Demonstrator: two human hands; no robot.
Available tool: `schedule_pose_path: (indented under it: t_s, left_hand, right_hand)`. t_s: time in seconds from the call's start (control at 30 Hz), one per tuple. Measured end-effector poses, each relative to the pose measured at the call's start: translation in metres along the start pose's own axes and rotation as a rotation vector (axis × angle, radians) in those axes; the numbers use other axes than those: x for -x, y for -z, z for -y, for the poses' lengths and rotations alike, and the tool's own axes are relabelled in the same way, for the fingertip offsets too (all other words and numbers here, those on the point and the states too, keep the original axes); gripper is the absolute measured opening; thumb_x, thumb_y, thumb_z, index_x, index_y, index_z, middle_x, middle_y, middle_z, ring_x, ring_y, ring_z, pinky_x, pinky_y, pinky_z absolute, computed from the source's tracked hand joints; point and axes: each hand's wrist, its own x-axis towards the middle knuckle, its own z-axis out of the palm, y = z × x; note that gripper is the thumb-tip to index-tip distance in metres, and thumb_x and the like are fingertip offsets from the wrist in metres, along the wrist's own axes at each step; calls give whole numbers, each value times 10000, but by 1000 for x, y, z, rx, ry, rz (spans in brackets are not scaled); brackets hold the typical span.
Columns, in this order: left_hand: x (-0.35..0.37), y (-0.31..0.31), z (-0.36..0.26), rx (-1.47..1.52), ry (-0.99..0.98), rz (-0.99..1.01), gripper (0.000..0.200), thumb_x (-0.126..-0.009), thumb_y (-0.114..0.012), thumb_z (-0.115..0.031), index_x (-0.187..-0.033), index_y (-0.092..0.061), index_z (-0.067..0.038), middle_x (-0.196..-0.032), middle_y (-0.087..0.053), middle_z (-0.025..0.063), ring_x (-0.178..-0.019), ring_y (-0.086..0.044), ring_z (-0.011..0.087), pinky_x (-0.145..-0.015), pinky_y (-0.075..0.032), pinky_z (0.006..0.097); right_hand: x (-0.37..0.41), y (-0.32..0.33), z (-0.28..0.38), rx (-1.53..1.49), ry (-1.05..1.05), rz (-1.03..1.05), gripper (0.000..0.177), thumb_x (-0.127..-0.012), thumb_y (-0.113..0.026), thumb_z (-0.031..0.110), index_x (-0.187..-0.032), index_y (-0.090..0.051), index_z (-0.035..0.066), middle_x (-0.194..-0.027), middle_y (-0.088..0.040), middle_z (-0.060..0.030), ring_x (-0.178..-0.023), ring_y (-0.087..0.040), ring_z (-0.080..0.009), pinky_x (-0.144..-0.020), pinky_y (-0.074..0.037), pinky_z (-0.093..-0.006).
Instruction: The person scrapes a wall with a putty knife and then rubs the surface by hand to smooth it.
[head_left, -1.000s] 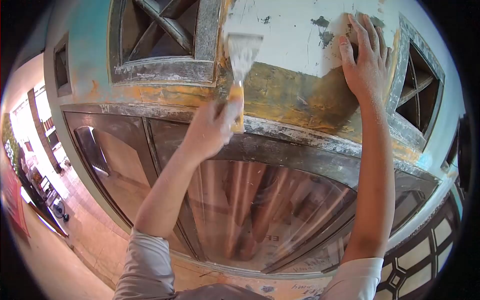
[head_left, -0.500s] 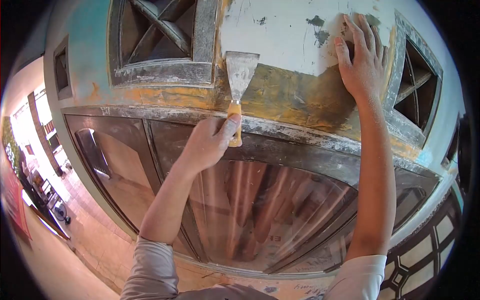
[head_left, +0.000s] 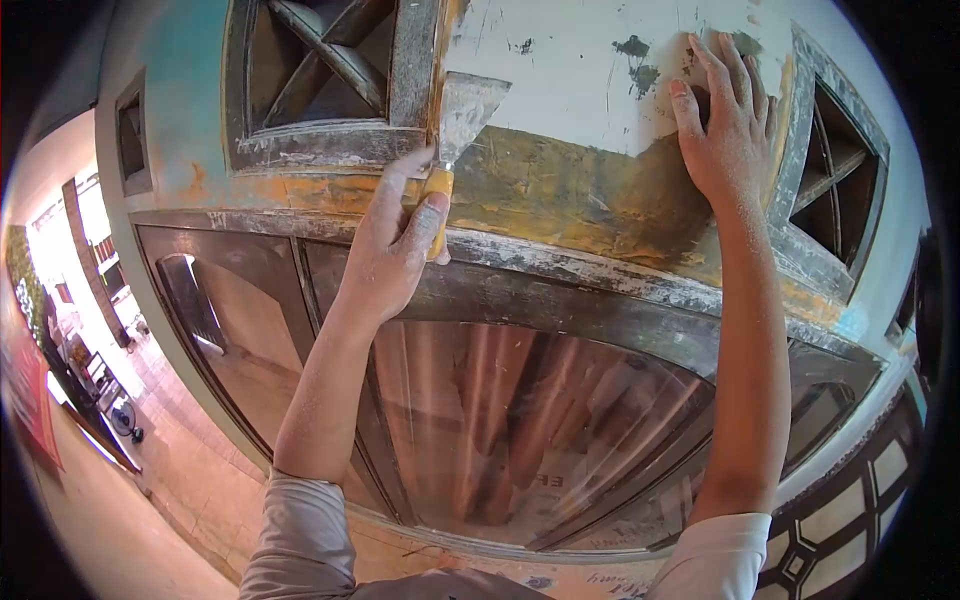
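My left hand is wrapped round the yellow handle of a putty knife, with the forefinger stretched up along the handle. The wide, whitish-smeared blade points upward and lies over the peeling wall beside the left vent frame. Bare yellow-brown patches show on this wall below a white painted area. Higher up on the right, my right hand rests with spread fingers against the white paint, close to the right vent frame. Dust covers its skin.
A scraped wooden vent with crossed bars is at upper left, another vent at right. Below runs a worn wooden ledge over a glazed window. Far left, a fan stands on a tiled floor.
My left hand has moved left and up with the putty knife, whose blade now tilts to the right. Its forefinger has extended. My right hand stays in place on the wall.
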Motion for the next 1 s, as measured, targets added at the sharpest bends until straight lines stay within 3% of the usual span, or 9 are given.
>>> schedule_pose_path:
  t_s: [0.07,0.2,0.27,0.6,0.7,0.73,0.83,0.87,1.0]
  left_hand:
    - [0,5,1,-98,-181,26,410,-1077,-525,-231,-1450,-536,-60,-891,-623,59,-754,-583,117,-700,-513,301]
    - [-4,13,-3,-281,-221,82,447,-1064,-510,-181,-1508,-496,-127,-849,-611,56,-717,-576,115,-701,-509,292]
    - [-3,14,-8,-459,-162,71,518,-1031,-541,-192,-1543,-465,-194,-812,-643,99,-674,-618,174,-715,-523,330]
    - [13,-2,-26,-1033,-173,116,742,-917,-631,-224,-1596,-333,-196,-959,-713,256,-876,-698,443,-809,-537,510]
    - [13,-11,-6,-991,-387,22,737,-914,-630,-216,-1591,-339,-189,-936,-711,260,-858,-695,453,-814,-542,516]
    - [14,-17,-24,-1012,-235,69,726,-905,-625,-190,-1584,-367,-195,-890,-707,255,-828,-699,438,-794,-542,501]
    - [0,-18,-42,-966,-253,40,706,-895,-620,-168,-1569,-411,-204,-854,-701,248,-797,-698,419,-774,-537,487]
    - [-2,-17,-44,-867,-250,21,691,-885,-621,-161,-1552,-449,-212,-828,-695,237,-763,-693,407,-752,-531,477]
    - [7,-35,-12,-938,-264,-31,707,-927,-587,-187,-1595,-357,-190,-820,-690,247,-776,-696,414,-763,-537,503]
  right_hand:
    - [0,0,0,-7,-3,-2,526,-1027,-522,525,-1529,-461,383,-1637,-379,9,-1533,-301,-263,-1263,-199,-523]
    - [-1,-1,-2,-48,11,-1,521,-1022,-539,499,-1523,-475,373,-1631,-389,2,-1532,-303,-267,-1262,-203,-524]
    - [-2,0,-1,-36,9,1,522,-1021,-543,492,-1525,-472,373,-1634,-384,6,-1533,-300,-267,-1263,-201,-526]
    - [1,5,6,-23,-56,51,530,-1013,-564,468,-1525,-462,378,-1644,-362,29,-1541,-281,-256,-1270,-187,-536]
    - [3,9,5,-50,-33,67,519,-1007,-548,506,-1505,-472,379,-1643,-361,-10,-1542,-277,-290,-1263,-179,-575]
    - [4,9,6,-79,-37,62,525,-1004,-553,506,-1505,-471,375,-1643,-360,-21,-1541,-278,-294,-1261,-174,-587]
    - [5,13,9,-43,-51,93,522,-1009,-566,477,-1512,-474,370,-1652,-351,14,-1540,-281,-278,-1267,-188,-547]
    - [5,11,7,-97,-32,71,522,-1007,-546,499,-1506,-474,366,-1638,-367,-36,-1542,-277,-306,-1253,-168,-613]
    - [6,11,8,-101,-43,76,518,-1007,-546,497,-1504,-477,366,-1633,-374,-41,-1541,-279,-307,-1252,-169,-616]
